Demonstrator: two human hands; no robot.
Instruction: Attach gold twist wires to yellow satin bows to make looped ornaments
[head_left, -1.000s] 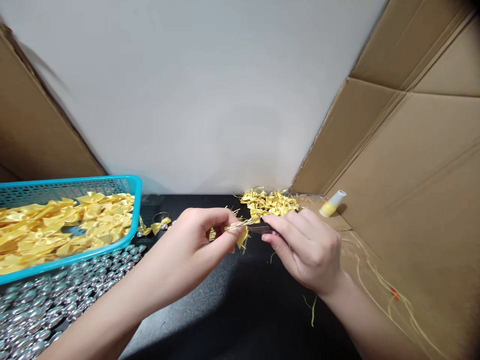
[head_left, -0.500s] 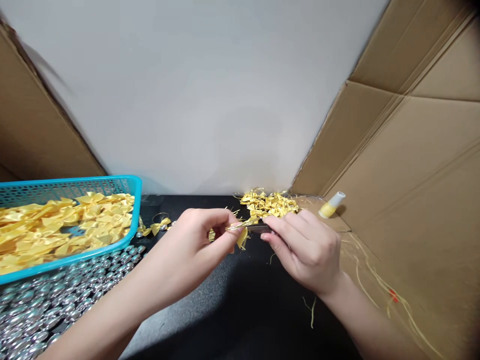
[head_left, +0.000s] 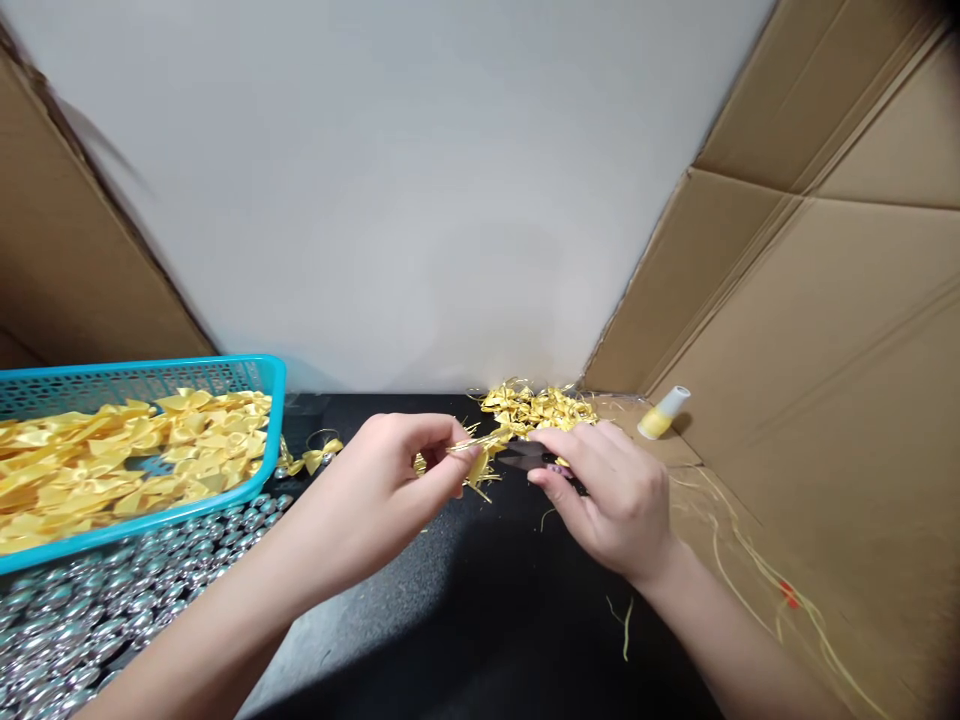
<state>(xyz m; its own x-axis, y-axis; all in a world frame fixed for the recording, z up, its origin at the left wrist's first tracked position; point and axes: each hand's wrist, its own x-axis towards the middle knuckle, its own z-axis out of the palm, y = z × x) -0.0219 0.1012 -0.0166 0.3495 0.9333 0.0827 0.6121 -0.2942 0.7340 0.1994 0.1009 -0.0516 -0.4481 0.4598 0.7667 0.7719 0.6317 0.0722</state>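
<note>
My left hand is closed, thumb and forefinger pinching a yellow ribbon bow with gold cord along it. Facing it from the right, my right hand grips small dark thread snips. Their blades stand apart, with the tips close to the bow. Behind the hands lies a heap of yellow bows with gold cords. The snips' handles are mostly hidden inside my right hand, and part of the bow is covered by my left fingers.
At left, a turquoise basket holds many yellow bows. Shiny silver beads spread in front of it. A thread spool stands at right near cardboard walls. Loose yellow threads lie on the black table.
The snips' blades have opened and drawn slightly back from the cord, my right hand shifting a little. My left hand keeps its pinch on the bow almost in place.
</note>
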